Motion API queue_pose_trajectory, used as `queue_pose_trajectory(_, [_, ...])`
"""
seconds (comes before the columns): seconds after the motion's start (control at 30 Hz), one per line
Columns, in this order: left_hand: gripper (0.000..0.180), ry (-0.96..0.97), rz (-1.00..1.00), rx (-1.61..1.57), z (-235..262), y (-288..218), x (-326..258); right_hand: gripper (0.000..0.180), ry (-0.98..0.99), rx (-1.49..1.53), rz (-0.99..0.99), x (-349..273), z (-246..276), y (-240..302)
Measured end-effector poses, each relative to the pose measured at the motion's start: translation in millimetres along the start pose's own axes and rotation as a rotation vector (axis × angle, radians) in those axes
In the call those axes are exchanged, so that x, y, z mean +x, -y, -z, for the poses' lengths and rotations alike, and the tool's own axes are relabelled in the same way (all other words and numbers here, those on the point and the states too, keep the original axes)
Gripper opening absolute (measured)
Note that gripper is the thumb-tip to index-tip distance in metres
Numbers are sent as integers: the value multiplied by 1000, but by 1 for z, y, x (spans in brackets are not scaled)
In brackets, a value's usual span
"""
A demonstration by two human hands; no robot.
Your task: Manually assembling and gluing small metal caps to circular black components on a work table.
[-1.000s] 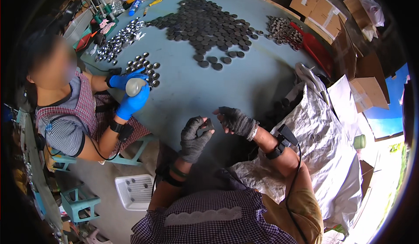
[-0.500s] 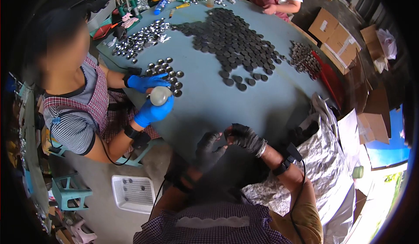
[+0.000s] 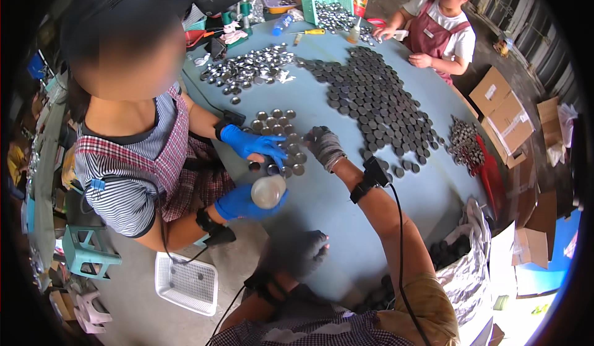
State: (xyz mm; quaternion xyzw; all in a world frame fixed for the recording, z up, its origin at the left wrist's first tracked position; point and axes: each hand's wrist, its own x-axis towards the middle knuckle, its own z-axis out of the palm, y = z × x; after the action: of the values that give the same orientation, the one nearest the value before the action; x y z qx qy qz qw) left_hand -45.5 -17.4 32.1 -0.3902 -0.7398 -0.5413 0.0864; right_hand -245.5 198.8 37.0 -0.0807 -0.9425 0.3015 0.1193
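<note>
My right hand (image 3: 325, 147), in a grey glove, reaches out over the table beside the shiny round metal caps (image 3: 272, 122). Its fingers are curled closed, and whatever they hold is hidden. My left hand (image 3: 302, 250), in a dark glove, is held closed near the table's front edge, partly blurred; I cannot make out anything in it. Just left of my right hand, a co-worker's blue-gloved hand (image 3: 253, 145) spreads over the caps. That person's other gloved hand (image 3: 238, 202) holds a translucent round bottle (image 3: 268, 192).
Many dark round discs (image 3: 377, 95) cover the table's middle. Silver pieces (image 3: 247, 68) lie heaped at the far left. Small metal parts (image 3: 465, 140) and a red scoop (image 3: 490, 176) are at the right, above a silvery sack (image 3: 467, 272). Another person (image 3: 439, 34) sits across.
My right hand has moved forward, away from my left hand, toward the metal caps. My left hand has closed and stays near me. The co-worker's upper hand has shifted onto the caps; the view has shifted.
</note>
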Motion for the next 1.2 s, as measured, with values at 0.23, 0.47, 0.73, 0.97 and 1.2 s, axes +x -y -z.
queue_pose_trajectory(0.23, [21,43,18,-88,-12,10,3,24,140,-333,-27,19,-7,-20])
queue_pose_trajectory(0.47, [21,58,120,-119,-22,20,-20,29,369,-690,-18,-53,37,-32])
queue_pose_trajectory(0.73, [42,45,-123,139,-39,10,3,56,49,-282,-211,-178,133,-78])
queue_pose_trajectory(0.97, [96,319,15,416,-115,14,76,94,-104,-363,-537,-235,168,-160])
queue_pose_trajectory(1.2, [113,426,116,521,-185,30,131,100,-144,-388,-532,-229,166,-208])
